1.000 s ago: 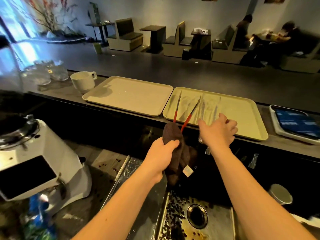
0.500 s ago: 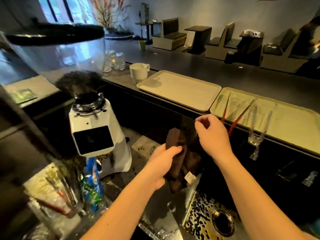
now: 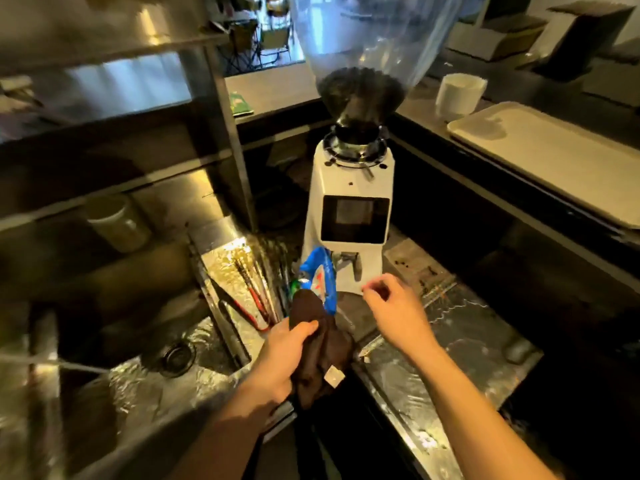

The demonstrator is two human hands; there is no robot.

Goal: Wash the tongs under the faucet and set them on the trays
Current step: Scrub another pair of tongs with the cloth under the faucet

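Note:
My left hand (image 3: 282, 358) grips a dark brown cloth (image 3: 320, 348) with a white tag, held above the steel counter. My right hand (image 3: 394, 306) hovers to the right of the cloth, fingers loosely curled and holding nothing. Several tongs with red and dark handles (image 3: 258, 292) lie bunched on a wet steel drainboard just left of the cloth. One beige tray (image 3: 540, 157) rests on the raised counter at the upper right. The second tray is out of view. No faucet shows.
A white coffee grinder (image 3: 349, 220) with a bean hopper stands behind my hands, a blue packet (image 3: 320, 278) leaning at its base. A sink with a drain (image 3: 176, 355) lies at left. A white cup (image 3: 459, 95) stands beside the tray. Steel shelves fill the left.
My view has swung left, away from the tray holding tongs toward the grinder and sink. My right hand has come off the cloth and moved right. My left hand still holds the cloth.

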